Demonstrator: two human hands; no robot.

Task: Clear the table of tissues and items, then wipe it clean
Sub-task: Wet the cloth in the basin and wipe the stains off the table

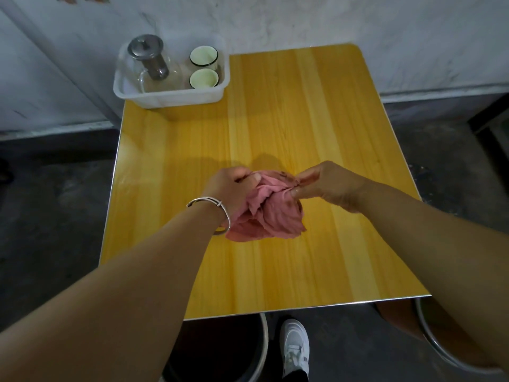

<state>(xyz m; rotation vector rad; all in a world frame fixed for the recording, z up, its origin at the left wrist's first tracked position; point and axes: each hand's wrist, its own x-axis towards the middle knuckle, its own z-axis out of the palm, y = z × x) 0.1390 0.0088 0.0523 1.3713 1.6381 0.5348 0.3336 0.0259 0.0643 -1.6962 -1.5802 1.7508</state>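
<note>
Head view: both hands (pixel 231 188) (pixel 327 186) grip pink cloth (pixel 271 213) (bunched).

Tub (pixel 154 99) on table's (pixel 303 119) far-left corner

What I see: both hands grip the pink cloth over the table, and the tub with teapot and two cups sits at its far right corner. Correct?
No. The head view shows the tub at the far left corner of the table, not right. The rest holds: left hand and right hand grip the cloth; teapot and two cups sit in the tub.
</note>
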